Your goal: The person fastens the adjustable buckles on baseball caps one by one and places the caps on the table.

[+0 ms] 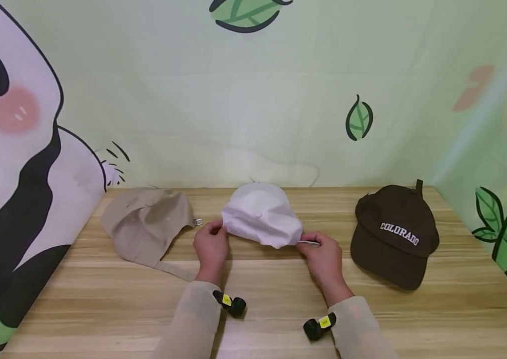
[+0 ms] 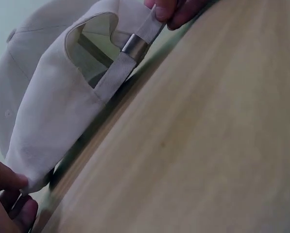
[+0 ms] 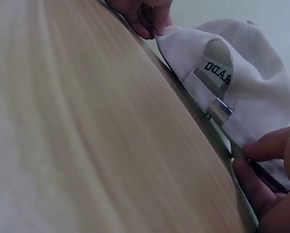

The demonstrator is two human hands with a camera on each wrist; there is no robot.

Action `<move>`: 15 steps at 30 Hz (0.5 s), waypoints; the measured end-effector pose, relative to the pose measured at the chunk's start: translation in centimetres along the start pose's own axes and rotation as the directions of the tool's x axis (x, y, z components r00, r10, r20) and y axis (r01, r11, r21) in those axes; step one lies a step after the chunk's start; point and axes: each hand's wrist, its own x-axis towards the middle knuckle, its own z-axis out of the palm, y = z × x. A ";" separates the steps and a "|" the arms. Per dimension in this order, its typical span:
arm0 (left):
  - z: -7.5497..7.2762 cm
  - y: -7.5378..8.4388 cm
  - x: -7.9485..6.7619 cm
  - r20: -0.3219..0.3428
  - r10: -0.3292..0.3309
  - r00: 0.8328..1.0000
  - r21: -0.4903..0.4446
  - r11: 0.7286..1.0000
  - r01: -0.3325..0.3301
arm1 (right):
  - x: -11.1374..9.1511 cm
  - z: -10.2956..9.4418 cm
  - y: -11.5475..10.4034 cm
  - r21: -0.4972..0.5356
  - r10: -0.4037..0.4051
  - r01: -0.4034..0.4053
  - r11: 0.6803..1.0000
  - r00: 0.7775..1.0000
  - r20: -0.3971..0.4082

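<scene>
White baseball cap (image 1: 259, 209): we're pinching its edges with left hand (image 1: 211, 248) and right hand (image 1: 324, 258), risking crumpling if we're tugging unevenly.

Middle cap (image 1: 259, 214) separates left cap (image 1: 150, 224) from right cap (image 1: 392, 234).

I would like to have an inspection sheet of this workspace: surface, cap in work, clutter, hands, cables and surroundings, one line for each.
Surface: wood-grain table, no spill seen.
Cap in work: white cap, crown up, rear strap with metal buckle toward the person.
Clutter: beige cap at left, brown cap lettered COLORADO at right.
Left hand: pinches the white cap's left edge.
Right hand: pinches it at the right, beside the buckle.
Cables: nothing seen.
Surroundings: pale green backdrop printed with a panda and leaves; wrist cameras on both arms.
</scene>
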 end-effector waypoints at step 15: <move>-0.5 0.1 -0.1 0.090 0.158 0.983 0.301 0.937 -0.178 | 0.3 -0.7 -0.3 -0.175 -0.055 0.066 0.982 0.996 0.064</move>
